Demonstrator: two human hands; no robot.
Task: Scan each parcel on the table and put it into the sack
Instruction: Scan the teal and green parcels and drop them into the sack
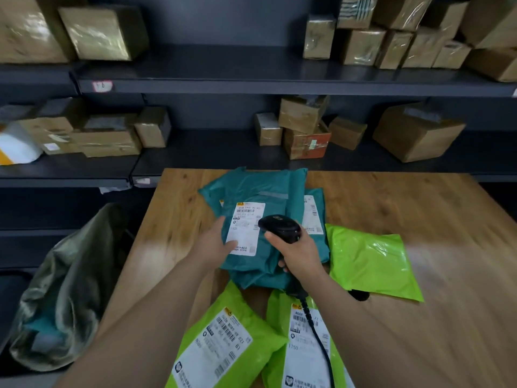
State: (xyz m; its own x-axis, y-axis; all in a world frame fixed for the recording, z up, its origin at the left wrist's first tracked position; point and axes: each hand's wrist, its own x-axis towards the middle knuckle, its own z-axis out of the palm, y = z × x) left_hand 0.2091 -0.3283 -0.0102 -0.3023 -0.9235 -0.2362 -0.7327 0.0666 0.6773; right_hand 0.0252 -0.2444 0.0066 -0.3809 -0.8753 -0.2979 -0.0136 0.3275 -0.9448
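Facing dark shelving [251, 85] stacked with cardboard boxes [416, 133], we are working at a wooden table [433, 219] set against it. A grey-green sack [70, 275] is slumping beside the table's left edge, something teal showing inside. Teal parcels are lying heaped mid-table; the top teal parcel [251, 191] is showing its white label [244, 219] face up. Around the heap are lying the right green parcel [372, 264] and, at the near edge with labels up, the near-left green parcel [223, 337] and near-right green parcel [302, 348]. Our right hand [299, 253] is gripping a black scanner [279, 226], fingers curled round its handle, head over the label, cable [321, 340] trailing toward us. Our left hand [215, 242] is resting on the top teal parcel's left edge, fingers fairly straight, thumb lying on the label.
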